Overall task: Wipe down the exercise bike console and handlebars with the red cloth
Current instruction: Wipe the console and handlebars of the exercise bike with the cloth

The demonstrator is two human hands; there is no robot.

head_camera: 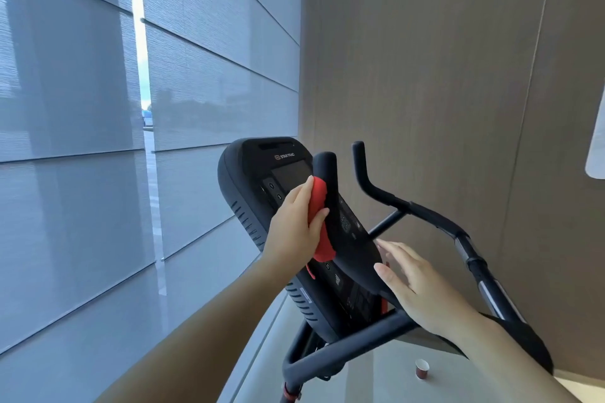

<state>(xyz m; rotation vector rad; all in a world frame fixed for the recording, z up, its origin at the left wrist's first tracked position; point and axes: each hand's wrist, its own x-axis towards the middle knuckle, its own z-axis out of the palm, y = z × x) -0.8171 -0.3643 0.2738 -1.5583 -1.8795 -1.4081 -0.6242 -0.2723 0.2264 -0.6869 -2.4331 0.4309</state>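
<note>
The black exercise bike console [252,170] stands tilted in the middle of the view, its dark screen facing right. My left hand [294,226] grips the red cloth [322,222] and holds it against the near upright handlebar [327,170] in front of the console. My right hand [415,285] lies with straight fingers on the padded lower part of that bar. A second black handlebar [422,206] curves off to the right, with a silver section lower down.
Grey window blinds [98,141] fill the left side. A brown panelled wall [442,75] stands right behind the bike. A small red and white cup [422,369] sits on the pale floor under the handlebars. A white object [597,147] hangs at the right edge.
</note>
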